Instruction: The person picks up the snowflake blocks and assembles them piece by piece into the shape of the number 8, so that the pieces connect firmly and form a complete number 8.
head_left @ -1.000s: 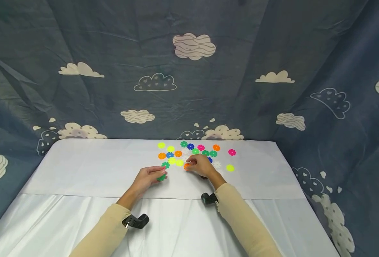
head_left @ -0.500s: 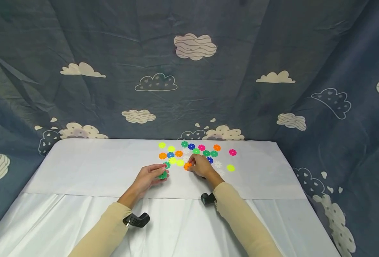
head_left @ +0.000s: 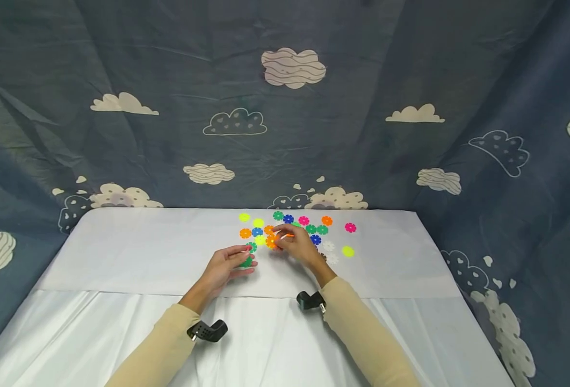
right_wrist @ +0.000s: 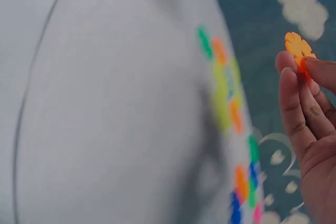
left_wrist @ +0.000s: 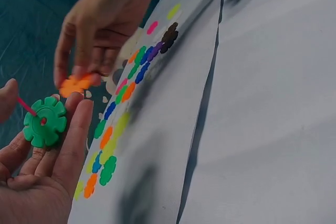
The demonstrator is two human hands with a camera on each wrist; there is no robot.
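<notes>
My left hand (head_left: 221, 267) holds a green flower-shaped disc (left_wrist: 53, 129) above the near side of the scattered pieces. A thin pink piece (left_wrist: 27, 107) runs from near my left thumb to the disc's middle; its full shape cannot be made out. My right hand (head_left: 300, 247) pinches an orange flower-shaped disc (right_wrist: 297, 46) between thumb and fingertips. In the left wrist view this orange disc (left_wrist: 76, 85) hangs just beyond my left fingertips, with the green one a little apart from it.
Several flower discs in green, blue, pink, orange and white lie loosely spread at the far side of the white table (head_left: 135, 258). A yellow disc (head_left: 348, 251) lies apart at the right. Behind the table hangs a dark cloud-print cloth (head_left: 314, 150).
My right hand has lifted the orange disc and brought it leftward, nearer my left hand. The left hand, still holding the green disc, has shifted very slightly right.
</notes>
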